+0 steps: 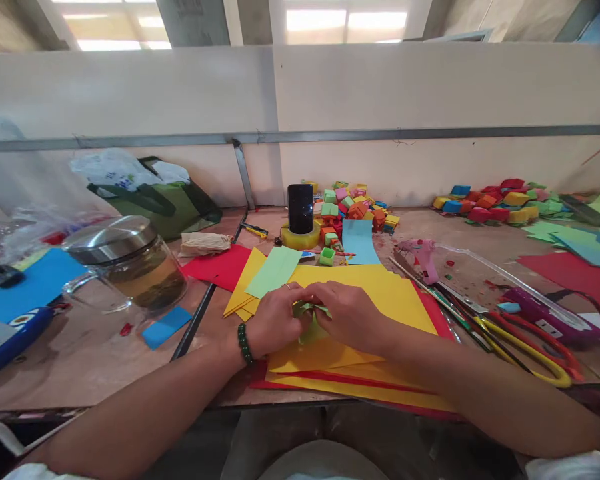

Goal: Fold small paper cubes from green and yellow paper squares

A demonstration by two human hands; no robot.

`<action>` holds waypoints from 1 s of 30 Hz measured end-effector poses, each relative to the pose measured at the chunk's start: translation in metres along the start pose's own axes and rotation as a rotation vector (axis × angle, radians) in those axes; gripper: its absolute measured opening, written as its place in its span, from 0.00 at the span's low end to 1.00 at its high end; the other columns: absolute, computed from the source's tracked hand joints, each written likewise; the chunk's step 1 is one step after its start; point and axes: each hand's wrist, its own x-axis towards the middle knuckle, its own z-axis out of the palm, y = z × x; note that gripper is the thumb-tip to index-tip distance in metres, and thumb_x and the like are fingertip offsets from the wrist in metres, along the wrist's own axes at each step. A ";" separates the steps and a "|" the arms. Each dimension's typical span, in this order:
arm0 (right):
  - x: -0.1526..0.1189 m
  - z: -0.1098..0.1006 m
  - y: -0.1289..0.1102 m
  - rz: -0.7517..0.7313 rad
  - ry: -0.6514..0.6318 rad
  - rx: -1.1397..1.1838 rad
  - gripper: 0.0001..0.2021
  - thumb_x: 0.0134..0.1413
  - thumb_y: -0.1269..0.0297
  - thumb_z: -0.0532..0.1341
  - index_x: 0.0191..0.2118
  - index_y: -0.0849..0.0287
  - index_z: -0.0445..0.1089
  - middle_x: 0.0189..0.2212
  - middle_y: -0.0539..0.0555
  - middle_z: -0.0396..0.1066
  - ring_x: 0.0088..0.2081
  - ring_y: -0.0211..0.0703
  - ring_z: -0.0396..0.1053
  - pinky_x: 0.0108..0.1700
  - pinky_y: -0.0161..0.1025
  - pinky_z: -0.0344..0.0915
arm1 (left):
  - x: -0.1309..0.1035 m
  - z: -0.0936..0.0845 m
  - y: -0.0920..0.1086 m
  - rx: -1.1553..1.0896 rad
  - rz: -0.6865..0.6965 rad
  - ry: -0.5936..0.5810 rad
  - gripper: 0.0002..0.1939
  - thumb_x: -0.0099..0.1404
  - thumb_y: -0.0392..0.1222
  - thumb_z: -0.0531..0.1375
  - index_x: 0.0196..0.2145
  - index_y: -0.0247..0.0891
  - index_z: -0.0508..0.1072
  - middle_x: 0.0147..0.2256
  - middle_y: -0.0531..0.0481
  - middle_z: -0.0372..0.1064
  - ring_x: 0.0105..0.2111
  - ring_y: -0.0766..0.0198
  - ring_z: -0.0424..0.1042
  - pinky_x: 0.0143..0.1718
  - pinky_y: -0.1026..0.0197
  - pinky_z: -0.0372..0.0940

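My left hand point(279, 319) and my right hand point(349, 313) meet over a stack of yellow paper point(390, 293). Between them is a small piece of light green paper point(312, 328), bent and partly covered by my fingers. The fingers of both hands are closed on it. Just beyond my left hand, a flat light green paper strip point(274, 271) lies across yellow sheets. A small open green paper box point(327, 256) stands past the stack, near a blue paper sheet point(360, 241).
Left are a glass tea jug point(145, 273), a blue paper piece point(167, 327) and a green bag point(180, 203). Ahead, a phone point(301, 209) stands on a tape roll point(300, 240) by a pile of paper cubes point(357, 210). Right lie scissors point(520, 340) and a pink glue gun point(423, 259).
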 end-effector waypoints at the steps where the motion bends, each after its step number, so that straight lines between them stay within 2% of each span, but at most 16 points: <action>1: 0.000 0.000 0.001 0.019 0.014 0.037 0.15 0.49 0.75 0.56 0.45 0.57 0.65 0.34 0.54 0.76 0.34 0.43 0.73 0.35 0.37 0.64 | 0.001 0.000 -0.001 -0.002 0.006 0.025 0.10 0.52 0.31 0.56 0.31 0.39 0.74 0.32 0.49 0.73 0.34 0.60 0.71 0.37 0.61 0.64; 5: 0.004 -0.007 0.004 0.225 0.028 0.206 0.28 0.46 0.71 0.61 0.55 0.57 0.57 0.34 0.52 0.74 0.32 0.42 0.73 0.35 0.37 0.66 | 0.005 -0.003 -0.004 -0.041 -0.023 0.115 0.07 0.52 0.30 0.57 0.26 0.38 0.73 0.30 0.51 0.73 0.32 0.63 0.70 0.35 0.62 0.64; 8: 0.008 -0.013 0.005 0.295 -0.008 0.226 0.27 0.45 0.74 0.60 0.54 0.58 0.59 0.30 0.50 0.74 0.31 0.42 0.73 0.34 0.36 0.65 | 0.007 -0.005 -0.004 -0.086 -0.053 0.101 0.06 0.54 0.32 0.57 0.25 0.37 0.73 0.28 0.51 0.72 0.30 0.64 0.70 0.33 0.63 0.64; 14: 0.007 -0.009 0.007 0.194 -0.096 0.161 0.27 0.44 0.75 0.59 0.54 0.58 0.61 0.32 0.53 0.75 0.32 0.44 0.74 0.33 0.37 0.63 | 0.006 -0.005 -0.004 -0.150 -0.103 0.009 0.06 0.52 0.34 0.58 0.27 0.36 0.76 0.29 0.50 0.73 0.32 0.63 0.71 0.30 0.65 0.63; 18: 0.005 -0.005 0.009 0.138 -0.042 0.272 0.25 0.46 0.73 0.59 0.53 0.56 0.60 0.35 0.52 0.75 0.35 0.43 0.74 0.36 0.37 0.64 | 0.005 -0.001 -0.009 -0.183 -0.083 0.027 0.07 0.51 0.32 0.58 0.24 0.36 0.76 0.26 0.50 0.71 0.29 0.64 0.70 0.30 0.65 0.62; 22: 0.007 -0.008 0.009 0.197 -0.043 0.387 0.25 0.45 0.74 0.60 0.53 0.58 0.60 0.31 0.51 0.73 0.31 0.40 0.71 0.35 0.36 0.64 | 0.005 -0.001 -0.010 -0.219 -0.075 0.032 0.05 0.51 0.34 0.59 0.23 0.36 0.75 0.24 0.51 0.70 0.27 0.66 0.68 0.29 0.66 0.62; 27: 0.010 -0.011 0.008 0.274 -0.084 0.403 0.24 0.43 0.76 0.59 0.51 0.61 0.62 0.23 0.44 0.62 0.24 0.35 0.62 0.28 0.33 0.59 | 0.006 -0.004 -0.007 -0.244 -0.116 0.011 0.05 0.52 0.36 0.59 0.21 0.35 0.72 0.22 0.52 0.68 0.25 0.67 0.66 0.27 0.66 0.60; 30: 0.011 -0.012 0.006 0.291 -0.093 0.414 0.24 0.42 0.76 0.59 0.49 0.60 0.63 0.21 0.43 0.60 0.24 0.34 0.60 0.27 0.31 0.56 | 0.006 -0.004 -0.004 -0.314 -0.160 -0.028 0.04 0.51 0.37 0.58 0.22 0.35 0.71 0.22 0.52 0.68 0.24 0.67 0.64 0.25 0.67 0.59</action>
